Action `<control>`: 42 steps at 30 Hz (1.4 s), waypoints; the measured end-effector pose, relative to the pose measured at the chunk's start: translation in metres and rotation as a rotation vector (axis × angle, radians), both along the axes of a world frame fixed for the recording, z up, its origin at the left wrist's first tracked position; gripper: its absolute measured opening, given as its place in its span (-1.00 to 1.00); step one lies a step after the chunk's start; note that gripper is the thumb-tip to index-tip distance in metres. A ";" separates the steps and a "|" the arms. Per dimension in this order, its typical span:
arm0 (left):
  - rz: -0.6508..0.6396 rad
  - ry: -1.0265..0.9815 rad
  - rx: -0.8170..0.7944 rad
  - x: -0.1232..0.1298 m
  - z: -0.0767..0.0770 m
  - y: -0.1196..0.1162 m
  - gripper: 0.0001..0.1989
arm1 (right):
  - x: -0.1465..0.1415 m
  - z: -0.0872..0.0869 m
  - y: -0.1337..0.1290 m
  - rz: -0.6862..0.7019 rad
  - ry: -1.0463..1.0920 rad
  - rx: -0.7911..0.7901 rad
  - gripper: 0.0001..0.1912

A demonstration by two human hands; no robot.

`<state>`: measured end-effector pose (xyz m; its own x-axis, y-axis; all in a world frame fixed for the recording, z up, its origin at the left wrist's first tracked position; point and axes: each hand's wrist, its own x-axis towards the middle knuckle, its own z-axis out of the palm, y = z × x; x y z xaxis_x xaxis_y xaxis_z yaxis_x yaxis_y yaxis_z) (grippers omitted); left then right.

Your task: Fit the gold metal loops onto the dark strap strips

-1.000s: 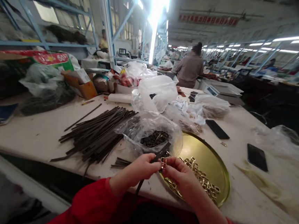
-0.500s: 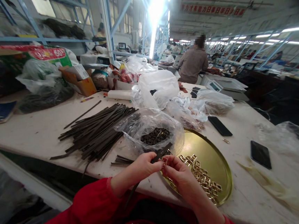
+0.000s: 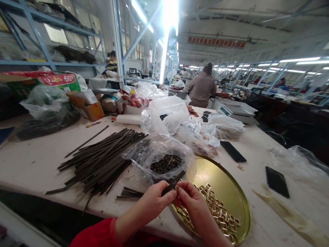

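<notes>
My left hand (image 3: 155, 197) is closed around a dark flat strap (image 3: 175, 181), whose end sticks up past the fingers. Against it, my right hand (image 3: 191, 198) pinches a small gold buckle (image 3: 176, 189), mostly hidden by the fingertips. Both hands meet over the left rim of a round gold tray (image 3: 214, 169). Many gold buckles (image 3: 220, 214) lie heaped on this tray. Just behind the hands, an open clear plastic bag (image 3: 187, 152) holds small dark pieces (image 3: 165, 164). A small bundle of straps (image 3: 128, 192) lies left of my left hand.
A large pile of dark straps (image 3: 98, 160) spreads across the table's left side. Two black phones (image 3: 232, 151) and a loose gold buckle (image 3: 240, 167) lie right of the tray. Plastic bags (image 3: 165, 115) and an orange box (image 3: 89, 107) stand behind. A person (image 3: 203, 87) works farther off.
The view has tilted up and turned slightly right, so the table sits lower and further left. My hands stay together at the strap, and the buckle shows less between the fingers.
</notes>
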<state>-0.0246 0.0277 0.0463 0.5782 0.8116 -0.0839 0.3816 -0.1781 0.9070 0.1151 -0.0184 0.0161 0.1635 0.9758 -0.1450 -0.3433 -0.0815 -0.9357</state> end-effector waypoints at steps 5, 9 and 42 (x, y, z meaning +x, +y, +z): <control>-0.013 -0.088 -0.047 -0.011 0.009 -0.008 -0.76 | -0.003 0.010 -0.007 -0.052 0.192 -0.044 -0.66; 0.007 -0.109 -0.027 -0.008 0.006 -0.016 -0.79 | -0.008 0.013 -0.014 -0.029 0.193 -0.026 -0.64; -0.039 0.055 0.136 -0.024 -0.013 -0.013 -0.78 | -0.003 0.011 -0.012 -0.094 0.558 -0.243 -0.54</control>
